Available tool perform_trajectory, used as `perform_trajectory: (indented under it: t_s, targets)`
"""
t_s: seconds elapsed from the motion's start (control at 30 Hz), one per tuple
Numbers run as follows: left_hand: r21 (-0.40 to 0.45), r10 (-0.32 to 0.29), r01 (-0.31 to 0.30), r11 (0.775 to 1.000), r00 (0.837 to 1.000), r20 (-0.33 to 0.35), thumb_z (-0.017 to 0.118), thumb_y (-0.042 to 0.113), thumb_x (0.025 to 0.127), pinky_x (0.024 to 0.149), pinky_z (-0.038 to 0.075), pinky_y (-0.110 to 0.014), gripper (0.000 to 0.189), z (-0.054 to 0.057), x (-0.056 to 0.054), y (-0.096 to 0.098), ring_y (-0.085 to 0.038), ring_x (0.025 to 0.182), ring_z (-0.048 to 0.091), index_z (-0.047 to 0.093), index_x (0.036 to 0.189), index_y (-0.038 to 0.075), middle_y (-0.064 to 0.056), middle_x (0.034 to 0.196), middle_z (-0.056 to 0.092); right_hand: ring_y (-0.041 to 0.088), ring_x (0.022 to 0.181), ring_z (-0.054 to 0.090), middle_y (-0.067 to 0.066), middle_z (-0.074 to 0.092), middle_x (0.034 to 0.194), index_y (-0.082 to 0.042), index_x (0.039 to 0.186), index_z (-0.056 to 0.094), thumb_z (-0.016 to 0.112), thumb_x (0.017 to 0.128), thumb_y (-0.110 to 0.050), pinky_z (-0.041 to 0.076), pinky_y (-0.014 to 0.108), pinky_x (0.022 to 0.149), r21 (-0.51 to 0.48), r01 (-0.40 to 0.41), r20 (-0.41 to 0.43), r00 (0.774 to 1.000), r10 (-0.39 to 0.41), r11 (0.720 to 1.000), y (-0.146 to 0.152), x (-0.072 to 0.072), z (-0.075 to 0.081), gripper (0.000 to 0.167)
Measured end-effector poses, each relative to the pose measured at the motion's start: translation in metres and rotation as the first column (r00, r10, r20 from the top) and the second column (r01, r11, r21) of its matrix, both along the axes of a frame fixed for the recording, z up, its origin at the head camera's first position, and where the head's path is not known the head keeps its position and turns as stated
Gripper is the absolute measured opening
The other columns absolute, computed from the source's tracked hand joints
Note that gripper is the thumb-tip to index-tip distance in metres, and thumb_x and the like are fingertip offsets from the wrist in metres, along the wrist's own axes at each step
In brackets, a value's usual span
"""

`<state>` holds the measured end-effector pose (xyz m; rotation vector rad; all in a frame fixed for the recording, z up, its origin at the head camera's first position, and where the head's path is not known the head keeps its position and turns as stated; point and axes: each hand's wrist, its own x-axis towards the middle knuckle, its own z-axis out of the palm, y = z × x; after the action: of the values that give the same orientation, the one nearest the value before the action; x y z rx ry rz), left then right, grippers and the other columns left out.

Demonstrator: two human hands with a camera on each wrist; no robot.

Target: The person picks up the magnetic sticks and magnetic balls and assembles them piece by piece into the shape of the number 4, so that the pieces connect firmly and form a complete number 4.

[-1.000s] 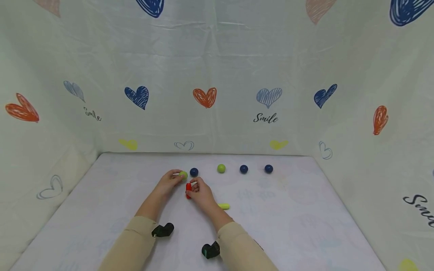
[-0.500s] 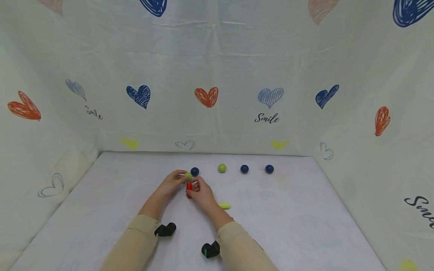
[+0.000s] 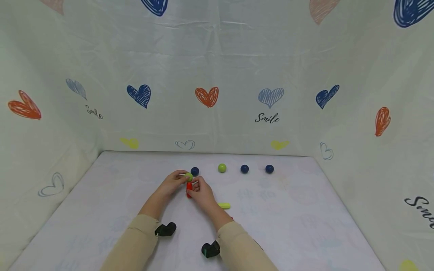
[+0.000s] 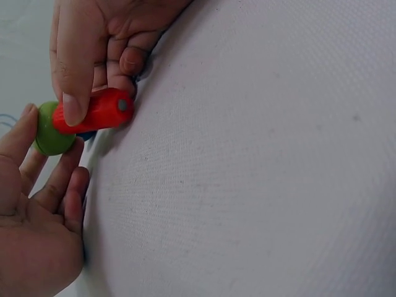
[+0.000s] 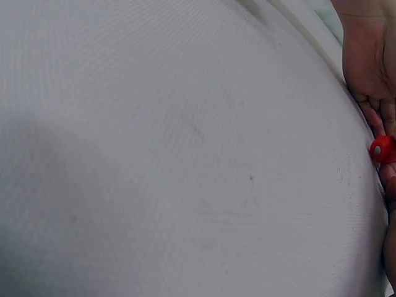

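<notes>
My left hand (image 3: 170, 183) pinches a lime-green ball (image 3: 188, 177) between thumb and fingers. In my right hand (image 3: 204, 195), thumb and fingers pinch a short red rod (image 3: 189, 191), which has a grey dot in its end in the left wrist view. There the rod's (image 4: 105, 112) far end meets the green ball (image 4: 52, 133). Right behind the two hands sits a dark blue ball (image 3: 194, 171). At the right edge of the right wrist view, only the end of the red rod (image 5: 380, 150) shows.
Another green ball (image 3: 222, 168) and two dark blue balls, one mid-right (image 3: 245, 169) and one farther right (image 3: 269, 169), stand in a row along the back of the white table (image 3: 298, 210). A yellow-green rod (image 3: 225, 206) lies partly behind the right forearm, near a sliver of red.
My left hand has moved right with the green ball, from beside the blue ball to the top of the red rod. My right hand stays nearly still, holding the rod.
</notes>
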<state>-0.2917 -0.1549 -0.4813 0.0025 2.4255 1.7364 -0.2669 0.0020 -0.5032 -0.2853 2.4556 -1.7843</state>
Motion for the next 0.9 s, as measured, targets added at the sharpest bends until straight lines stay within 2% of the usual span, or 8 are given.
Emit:
perform_trajectory:
  t_s: [0.57,0.9]
  targets:
    - [0.022,-0.033,0.034,0.999,0.999,-0.03,0.061,0.012,0.097,0.083,0.04,-0.035,0.037,0.003,0.0023,-0.0002,-0.029,0.096,0.056,0.053,0.127,-0.008,-0.017,0.102,0.063,0.009,0.072,0.051,-0.002,0.055,0.083,-0.008,0.108,0.055,0.073,0.086,-0.007,0.045,0.019,0.063,-0.004,0.012,0.01,1.0,-0.012,1.0,-0.0003,-0.0005,0.0009,0.028]
    - [0.017,-0.051,0.051,0.999,0.999,-0.014,0.062,0.011,0.096,0.093,0.042,-0.042,0.039,-0.0005,0.0011,-0.003,-0.03,0.103,0.057,0.053,0.13,-0.006,-0.023,0.113,0.061,0.008,0.073,0.052,-0.002,0.055,0.083,-0.006,0.109,0.055,0.074,0.085,-0.006,0.046,0.019,0.063,-0.003,0.017,-0.002,1.0,-0.017,1.0,-0.0011,0.0006,-0.0002,0.03]
